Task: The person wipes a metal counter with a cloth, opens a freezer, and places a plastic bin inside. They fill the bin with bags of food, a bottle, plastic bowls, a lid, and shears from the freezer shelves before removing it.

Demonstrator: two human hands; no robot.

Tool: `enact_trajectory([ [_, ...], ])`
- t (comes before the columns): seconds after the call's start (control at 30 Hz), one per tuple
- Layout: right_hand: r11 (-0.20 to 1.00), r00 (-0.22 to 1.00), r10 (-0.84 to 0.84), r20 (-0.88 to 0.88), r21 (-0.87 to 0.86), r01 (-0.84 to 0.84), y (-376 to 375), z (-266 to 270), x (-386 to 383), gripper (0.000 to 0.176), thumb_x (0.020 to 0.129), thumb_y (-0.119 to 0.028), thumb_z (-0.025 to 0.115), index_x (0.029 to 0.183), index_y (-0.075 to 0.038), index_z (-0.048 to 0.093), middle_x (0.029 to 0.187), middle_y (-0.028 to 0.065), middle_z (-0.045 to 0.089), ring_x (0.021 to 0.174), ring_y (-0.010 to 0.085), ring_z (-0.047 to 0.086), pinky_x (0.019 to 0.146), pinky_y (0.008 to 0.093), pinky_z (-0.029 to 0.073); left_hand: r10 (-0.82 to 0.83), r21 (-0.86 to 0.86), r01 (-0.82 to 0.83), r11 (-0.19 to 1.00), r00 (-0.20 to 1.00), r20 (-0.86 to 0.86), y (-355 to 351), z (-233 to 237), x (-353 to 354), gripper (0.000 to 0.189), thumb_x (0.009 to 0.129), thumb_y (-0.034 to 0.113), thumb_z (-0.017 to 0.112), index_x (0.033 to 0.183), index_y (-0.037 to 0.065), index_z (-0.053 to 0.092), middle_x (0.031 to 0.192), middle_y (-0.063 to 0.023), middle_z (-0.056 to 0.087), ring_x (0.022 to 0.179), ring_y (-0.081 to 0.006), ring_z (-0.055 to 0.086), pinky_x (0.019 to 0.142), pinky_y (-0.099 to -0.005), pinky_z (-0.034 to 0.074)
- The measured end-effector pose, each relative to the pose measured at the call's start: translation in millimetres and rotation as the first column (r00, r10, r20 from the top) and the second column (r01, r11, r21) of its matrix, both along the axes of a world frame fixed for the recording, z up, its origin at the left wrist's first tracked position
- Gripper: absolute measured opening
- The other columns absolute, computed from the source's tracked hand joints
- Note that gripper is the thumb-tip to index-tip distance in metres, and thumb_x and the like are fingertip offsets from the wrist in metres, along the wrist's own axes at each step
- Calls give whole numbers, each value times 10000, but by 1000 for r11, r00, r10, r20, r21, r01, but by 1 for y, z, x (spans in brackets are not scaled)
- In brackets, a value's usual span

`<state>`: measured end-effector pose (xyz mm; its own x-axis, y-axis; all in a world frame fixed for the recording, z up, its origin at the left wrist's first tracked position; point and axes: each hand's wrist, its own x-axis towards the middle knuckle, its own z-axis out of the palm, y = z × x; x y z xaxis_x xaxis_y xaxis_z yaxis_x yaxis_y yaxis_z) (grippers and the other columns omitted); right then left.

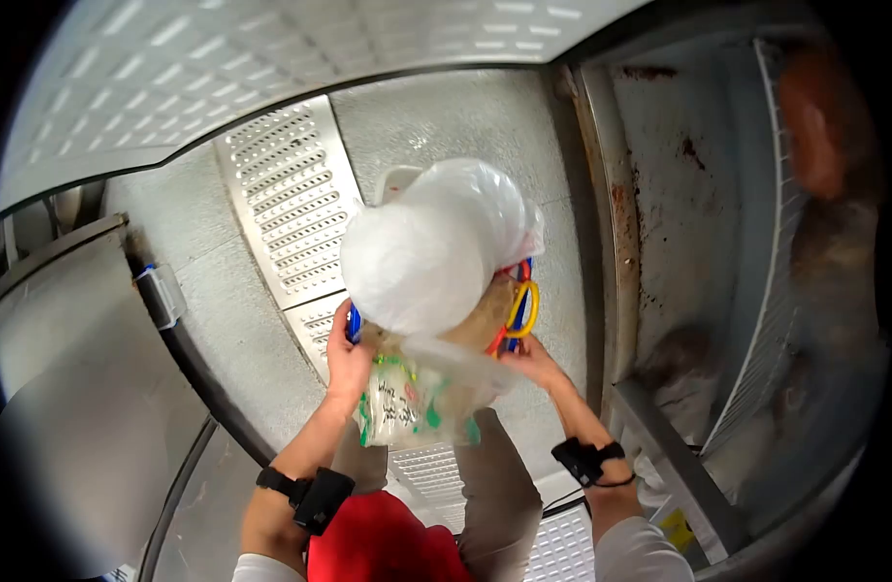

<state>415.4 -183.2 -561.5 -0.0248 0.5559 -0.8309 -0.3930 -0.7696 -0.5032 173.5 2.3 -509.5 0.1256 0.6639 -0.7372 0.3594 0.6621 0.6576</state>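
Note:
My left hand point(349, 361) closes around a blue edge point(355, 322) at the left of a carried pile. At the right side, my right hand point(540, 365) grips the pile next to red and blue parts. That blue-edged holder is mostly hidden under what it carries. On top sits a large rounded white bundle point(417, 260), with a clear plastic bag point(499, 209) behind it. A yellow loop handle point(525, 310) sticks out at the right. Toward me hangs a clear plastic package point(417, 403) with green print and dark characters.
Below is a grey floor with a slotted metal drain cover point(289, 199). An open cabinet point(679, 165) with a wire shelf point(776, 242) and blurred brownish items stands at right. A white ridged panel point(271, 58) crosses the top. Steel equipment point(97, 369) stands at left.

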Motion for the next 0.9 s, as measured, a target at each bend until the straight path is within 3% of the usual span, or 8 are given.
enact_trajectory([
  [0.2, 999, 999, 36, 27, 20, -37, 23, 162, -25, 571, 698, 72, 555, 1239, -17, 397, 1070, 51, 546, 986, 141, 540, 846, 280, 457, 76, -35, -74, 997, 996, 50, 5, 131, -35, 554, 730, -113, 482, 1267, 0, 413, 1100, -76, 561, 1005, -154, 526, 852, -251, 411],
  [0.37, 986, 998, 17, -68, 165, -6, 28, 275, -60, 624, 706, 25, 575, 1285, -21, 345, 1134, 60, 515, 1044, 155, 520, 882, 296, 445, 115, -48, -115, 992, 993, -13, -4, 251, -89, 677, 579, -103, 449, 1243, 29, 450, 1004, -66, 576, 833, -150, 539, 680, -235, 432],
  [0.5, 940, 947, 313, 72, 120, -320, 55, 369, -92, 491, 710, -52, 620, 1156, -30, 416, 942, 34, 551, 839, 121, 561, 745, 277, 480, 231, -20, -231, 973, 973, -22, -10, 353, -139, 703, 522, -73, 467, 1219, 24, 470, 879, -58, 563, 752, -155, 524, 614, -241, 421],
  [0.63, 863, 902, 419, 100, 266, -430, 91, 466, -127, 443, 710, -154, 688, 1076, -32, 471, 802, -12, 500, 693, 74, 466, 616, 220, 417, 335, -7, -337, 941, 938, -84, -20, 453, -204, 738, 483, -51, 490, 1219, 2, 464, 890, -83, 562, 763, -175, 531, 625, -246, 426],
  [0.73, 801, 866, 495, 68, 350, -486, 115, 513, -167, 459, 689, -153, 678, 1084, -29, 480, 780, -5, 495, 694, 85, 482, 613, 227, 422, 399, 126, -389, 912, 915, -64, -28, 515, -259, 772, 447, -35, 508, 1217, -6, 467, 900, -83, 565, 805, -182, 538, 661, -249, 431],
  [0.77, 735, 823, 552, 131, 390, -555, 128, 532, -181, 513, 724, -176, 670, 1141, 26, 448, 851, 69, 576, 738, 143, 585, 669, 281, 486, 432, 171, -418, 892, 901, -51, -28, 529, -279, 777, 440, -32, 511, 1215, -7, 470, 899, -81, 565, 815, -183, 539, 667, -248, 431],
  [0.87, 535, 696, 608, 383, 450, -715, 169, 578, -226, 508, 733, -202, 651, 1136, 38, 455, 868, 86, 571, 758, 147, 575, 665, 284, 476, 456, 281, -438, 854, 890, 1, -22, 579, -332, 782, 421, -35, 513, 1202, -9, 483, 904, -73, 571, 812, -180, 550, 686, -240, 434],
  [0.9, 573, 770, 581, 263, 540, -617, 181, 603, -242, 529, 711, -233, 656, 1122, 41, 469, 876, 85, 568, 753, 150, 560, 651, 278, 467, 462, 302, -438, 847, 887, -10, -20, 596, -350, 772, 420, -29, 506, 1192, -19, 485, 911, -81, 577, 805, -179, 553, 689, -236, 435],
])
